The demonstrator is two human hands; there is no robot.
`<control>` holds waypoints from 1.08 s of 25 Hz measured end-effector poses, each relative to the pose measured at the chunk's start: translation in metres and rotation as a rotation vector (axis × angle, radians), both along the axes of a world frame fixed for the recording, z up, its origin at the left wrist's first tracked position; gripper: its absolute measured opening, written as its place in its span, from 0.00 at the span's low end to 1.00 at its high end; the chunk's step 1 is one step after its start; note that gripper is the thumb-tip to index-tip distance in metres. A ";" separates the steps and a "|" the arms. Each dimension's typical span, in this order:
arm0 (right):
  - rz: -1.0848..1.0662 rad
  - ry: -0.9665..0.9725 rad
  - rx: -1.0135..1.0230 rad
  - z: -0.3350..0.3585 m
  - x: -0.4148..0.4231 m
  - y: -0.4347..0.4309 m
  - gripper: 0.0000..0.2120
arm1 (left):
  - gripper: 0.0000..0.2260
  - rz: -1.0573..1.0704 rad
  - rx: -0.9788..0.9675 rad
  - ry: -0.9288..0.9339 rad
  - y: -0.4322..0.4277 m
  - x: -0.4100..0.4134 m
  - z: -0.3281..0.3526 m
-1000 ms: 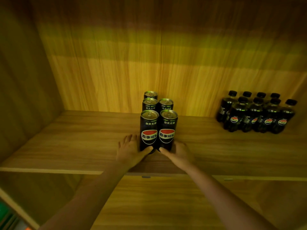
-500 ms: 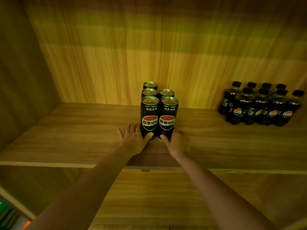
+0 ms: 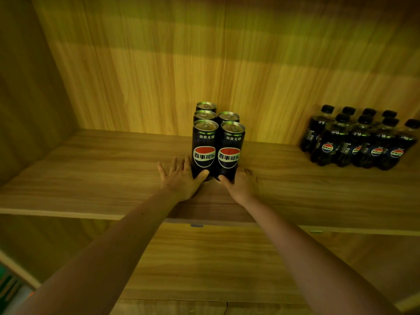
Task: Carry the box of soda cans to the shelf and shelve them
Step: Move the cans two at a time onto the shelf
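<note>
Several tall black soda cans (image 3: 217,142) stand upright in two rows on the wooden shelf (image 3: 102,173), running back toward the rear panel. My left hand (image 3: 179,178) lies flat on the shelf, fingers spread, with its thumb against the base of the front left can (image 3: 204,147). My right hand (image 3: 243,185) rests beside the front right can (image 3: 230,151), thumb touching its base and fingers along its right side. Neither hand wraps around a can. No box is in view.
A group of small dark soda bottles (image 3: 359,138) stands at the right end of the same shelf. A wooden side wall (image 3: 29,98) closes the left end. Below the shelf's front edge (image 3: 68,214) lies a lower wooden compartment.
Both hands have slid forward with the two front cans, pushing them deeper onto the shelf and up against the cans behind. The view has tilted slightly.
</note>
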State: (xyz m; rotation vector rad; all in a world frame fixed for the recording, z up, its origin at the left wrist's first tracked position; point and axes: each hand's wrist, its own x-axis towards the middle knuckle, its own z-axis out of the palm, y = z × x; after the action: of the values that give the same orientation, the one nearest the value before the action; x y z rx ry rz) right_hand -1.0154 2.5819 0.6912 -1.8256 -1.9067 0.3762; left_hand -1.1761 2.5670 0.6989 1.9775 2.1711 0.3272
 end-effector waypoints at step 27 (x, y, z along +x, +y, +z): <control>0.272 -0.552 0.022 0.063 -0.053 -0.297 0.39 | 0.40 -0.194 0.030 0.247 -0.315 -0.083 0.059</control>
State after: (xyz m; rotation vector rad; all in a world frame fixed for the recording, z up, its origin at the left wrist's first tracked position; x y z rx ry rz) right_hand -1.0682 2.2845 0.7545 -1.7808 -2.5271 -0.0810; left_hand -1.2589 2.2517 0.7581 2.3323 2.0950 0.0908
